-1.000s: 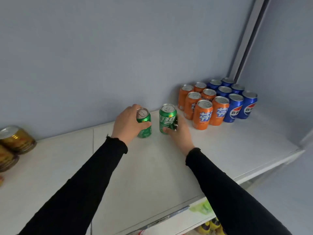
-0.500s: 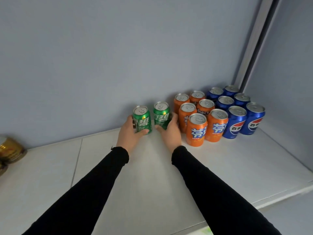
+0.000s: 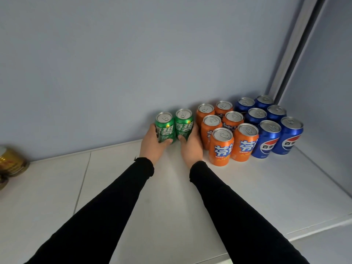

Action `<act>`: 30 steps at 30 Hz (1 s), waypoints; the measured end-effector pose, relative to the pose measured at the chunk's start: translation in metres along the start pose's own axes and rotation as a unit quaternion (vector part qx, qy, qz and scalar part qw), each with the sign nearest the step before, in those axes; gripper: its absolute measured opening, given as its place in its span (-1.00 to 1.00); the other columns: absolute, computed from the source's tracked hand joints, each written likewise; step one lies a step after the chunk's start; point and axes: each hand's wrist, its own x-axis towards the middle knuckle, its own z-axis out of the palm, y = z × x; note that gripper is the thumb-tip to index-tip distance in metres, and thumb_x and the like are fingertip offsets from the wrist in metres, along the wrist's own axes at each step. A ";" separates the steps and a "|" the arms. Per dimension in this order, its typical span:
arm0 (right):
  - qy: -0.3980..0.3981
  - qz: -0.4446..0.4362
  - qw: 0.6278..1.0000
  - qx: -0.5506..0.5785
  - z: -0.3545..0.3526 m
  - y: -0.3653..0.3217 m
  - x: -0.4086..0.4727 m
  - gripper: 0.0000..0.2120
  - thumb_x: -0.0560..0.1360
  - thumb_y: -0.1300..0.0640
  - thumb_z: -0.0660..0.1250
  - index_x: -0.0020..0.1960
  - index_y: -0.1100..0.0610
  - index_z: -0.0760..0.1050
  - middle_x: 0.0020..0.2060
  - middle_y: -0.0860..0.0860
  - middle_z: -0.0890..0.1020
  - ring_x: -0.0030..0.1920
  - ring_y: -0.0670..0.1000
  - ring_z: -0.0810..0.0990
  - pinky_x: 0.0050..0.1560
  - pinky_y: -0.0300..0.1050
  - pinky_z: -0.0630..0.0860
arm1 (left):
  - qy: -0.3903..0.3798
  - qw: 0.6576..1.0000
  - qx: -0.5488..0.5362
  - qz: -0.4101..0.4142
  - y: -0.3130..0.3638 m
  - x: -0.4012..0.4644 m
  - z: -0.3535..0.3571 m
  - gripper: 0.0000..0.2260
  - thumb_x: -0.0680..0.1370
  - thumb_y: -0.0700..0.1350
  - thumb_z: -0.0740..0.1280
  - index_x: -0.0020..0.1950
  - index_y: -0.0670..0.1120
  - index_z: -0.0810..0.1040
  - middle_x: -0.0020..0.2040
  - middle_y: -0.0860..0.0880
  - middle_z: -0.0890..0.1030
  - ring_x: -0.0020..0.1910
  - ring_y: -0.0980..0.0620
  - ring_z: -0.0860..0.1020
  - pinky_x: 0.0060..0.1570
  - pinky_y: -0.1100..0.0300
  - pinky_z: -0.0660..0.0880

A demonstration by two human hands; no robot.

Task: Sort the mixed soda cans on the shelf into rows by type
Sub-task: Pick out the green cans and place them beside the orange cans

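Note:
Two green cans stand side by side against the back wall of the white shelf. My left hand grips the left green can. The right green can is held by my right hand, and the two cans touch. Just right of them stand several orange cans in two rows running front to back. Further right, several blue cans stand in two rows of their own, reaching the back right corner.
Gold tins sit at the shelf's far left edge, partly cut off. A grey wall closes the back, and a side wall with a vertical metal rail closes the right. The shelf's front edge runs at lower right.
Both hands have pushed the two green cans back and to the right, up to the wall beside the orange cans. The cans came together until they touch.

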 end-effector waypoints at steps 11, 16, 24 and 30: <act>-0.124 0.001 0.983 -0.135 -0.025 -0.052 -0.100 -0.25 0.57 0.10 0.35 0.62 0.20 0.04 0.60 0.18 0.10 0.58 0.19 0.07 0.55 -0.01 0.07 | -0.003 0.994 0.112 -0.011 -0.029 -0.106 -0.082 -0.50 0.59 -0.01 0.39 0.51 -0.02 0.38 0.45 0.03 0.43 0.44 0.05 0.34 0.41 0.15 0.30; -0.230 -0.095 0.947 -0.202 0.022 -0.105 -0.185 -0.39 0.61 -0.04 0.29 0.58 0.09 0.18 0.61 0.10 0.09 0.59 0.15 0.02 0.57 0.00 0.07 | 0.028 0.977 0.211 -0.025 -0.072 -0.187 -0.160 -0.58 0.60 0.03 0.36 0.44 0.02 0.45 0.45 0.06 0.41 0.47 0.03 0.27 0.38 0.09 0.39; -0.285 -0.196 0.922 -0.175 0.135 -0.200 -0.343 -0.50 0.59 -0.08 0.31 0.48 0.00 0.36 0.54 0.04 0.31 0.54 0.11 0.22 0.51 0.08 0.25 | 0.094 0.955 0.275 -0.054 -0.129 -0.317 -0.322 -0.58 0.59 0.06 0.35 0.44 0.02 0.47 0.43 0.05 0.45 0.43 0.04 0.34 0.35 0.16 0.33; -0.284 -0.254 0.915 -0.131 0.209 -0.268 -0.457 -0.60 0.59 -0.06 0.31 0.41 -0.05 0.43 0.44 -0.05 0.45 0.44 0.04 0.35 0.41 0.06 0.38 | 0.163 0.943 0.277 -0.088 -0.176 -0.407 -0.447 -0.60 0.58 0.06 0.37 0.40 0.02 0.46 0.35 0.09 0.50 0.34 0.06 0.40 0.25 0.19 0.37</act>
